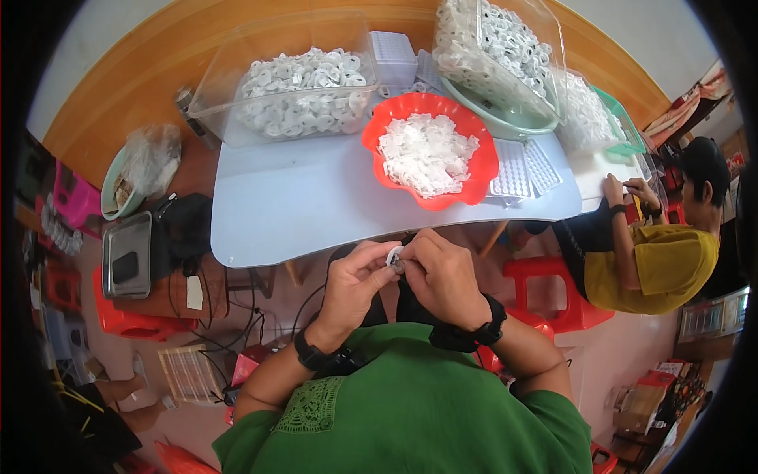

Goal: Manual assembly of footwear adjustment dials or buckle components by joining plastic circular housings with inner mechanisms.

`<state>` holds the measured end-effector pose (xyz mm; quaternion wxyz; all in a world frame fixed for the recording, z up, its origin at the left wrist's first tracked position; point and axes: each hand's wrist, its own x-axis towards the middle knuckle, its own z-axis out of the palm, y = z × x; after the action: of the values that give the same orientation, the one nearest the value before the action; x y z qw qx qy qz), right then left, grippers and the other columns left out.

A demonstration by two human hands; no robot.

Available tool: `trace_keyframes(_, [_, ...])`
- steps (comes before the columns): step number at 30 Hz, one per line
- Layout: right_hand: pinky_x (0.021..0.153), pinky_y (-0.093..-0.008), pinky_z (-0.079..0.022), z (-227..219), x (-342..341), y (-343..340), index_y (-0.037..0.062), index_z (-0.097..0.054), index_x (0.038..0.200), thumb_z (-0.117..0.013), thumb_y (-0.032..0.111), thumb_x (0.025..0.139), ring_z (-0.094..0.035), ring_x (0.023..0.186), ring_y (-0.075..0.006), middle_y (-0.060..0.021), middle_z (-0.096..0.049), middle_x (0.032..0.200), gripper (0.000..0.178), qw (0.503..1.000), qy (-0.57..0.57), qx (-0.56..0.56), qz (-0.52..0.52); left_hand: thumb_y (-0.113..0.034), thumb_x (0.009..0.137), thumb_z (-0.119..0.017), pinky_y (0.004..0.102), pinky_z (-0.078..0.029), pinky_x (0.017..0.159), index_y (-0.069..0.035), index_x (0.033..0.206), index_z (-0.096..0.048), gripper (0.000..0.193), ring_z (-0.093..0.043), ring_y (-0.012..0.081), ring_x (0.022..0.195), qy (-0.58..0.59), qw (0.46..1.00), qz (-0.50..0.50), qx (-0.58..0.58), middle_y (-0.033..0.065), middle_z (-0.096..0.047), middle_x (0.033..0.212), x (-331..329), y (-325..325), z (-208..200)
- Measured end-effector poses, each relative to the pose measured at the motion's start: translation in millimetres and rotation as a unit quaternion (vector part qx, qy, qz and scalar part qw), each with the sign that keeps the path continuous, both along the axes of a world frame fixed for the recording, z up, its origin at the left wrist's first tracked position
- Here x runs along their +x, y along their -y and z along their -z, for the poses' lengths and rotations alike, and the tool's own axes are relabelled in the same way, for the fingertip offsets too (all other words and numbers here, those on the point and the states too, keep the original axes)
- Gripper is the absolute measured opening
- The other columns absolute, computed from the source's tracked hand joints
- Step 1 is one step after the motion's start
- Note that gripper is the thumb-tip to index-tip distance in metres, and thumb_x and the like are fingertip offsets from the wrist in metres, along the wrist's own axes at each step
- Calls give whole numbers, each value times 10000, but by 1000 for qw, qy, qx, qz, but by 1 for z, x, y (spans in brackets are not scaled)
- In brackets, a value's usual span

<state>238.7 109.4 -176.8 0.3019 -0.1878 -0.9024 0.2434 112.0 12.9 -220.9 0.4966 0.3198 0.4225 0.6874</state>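
Close in front of my body, just off the table's near edge, my left hand (359,275) and my right hand (444,272) meet. Between their fingertips is a small round white plastic part (394,256) with something dark or metallic at its lower side. My left thumb and fingers pinch it, and my right fingers press on it from the other side. Its details are partly hidden by the fingers. Beyond the hands, a red scalloped bowl (377,162) holds a heap of small flat whitish translucent pieces (430,154).
A clear bin (207,107) of similar white round parts stands at the back left of the light blue table (276,205). Another clear bin (553,39) leans over a green basin (505,125). White trays (512,170) lie right of the bowl. A person in yellow (659,261) works at right.
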Motion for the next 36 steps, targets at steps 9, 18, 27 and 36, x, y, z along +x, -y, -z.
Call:
trace_keyframes(9, [563, -309, -464, -5, 16, -35, 1, -581, 772, -683, 76, 757, -591, 602, -185, -107, -613, 694, 128, 946, 48, -319, -14, 91, 830, -563, 261, -517, 786, 69, 1135, -577, 306, -613, 145, 889, -8, 999, 6, -33, 89, -609, 999, 4, -14, -1])
trace_keyframes(18, [584, -332, -470, 18, 111, -221, -31, -636, 751, -659, 66, 741, -607, 603, -238, -153, -629, 664, 101, 950, 2, -129, 285, 12, 854, -598, 288, -534, 745, 70, 1093, -572, 248, -630, 197, 872, 112, 992, 26, -42, 152, -630, 1008, -16, -25, 7])
trace_keyframes(27, [709, -406, -487, 54, 121, -309, 40, -689, 821, -585, 55, 721, -624, 780, -342, -182, -653, 801, 144, 957, 119, -14, 262, -54, 836, -647, 294, -535, 715, 64, 1077, -562, 282, -644, 211, 809, 117, 990, 40, -65, 175, -637, 999, -23, -42, 17])
trace_keyframes(36, [661, -428, -488, 61, 108, -320, 80, -703, 807, -592, 101, 725, -619, 716, -352, -177, -645, 763, 139, 935, 192, 52, 294, -106, 839, -661, 298, -534, 715, 60, 1095, -554, 323, -644, 205, 804, 120, 990, 44, -61, 178, -639, 1003, -22, -44, 18])
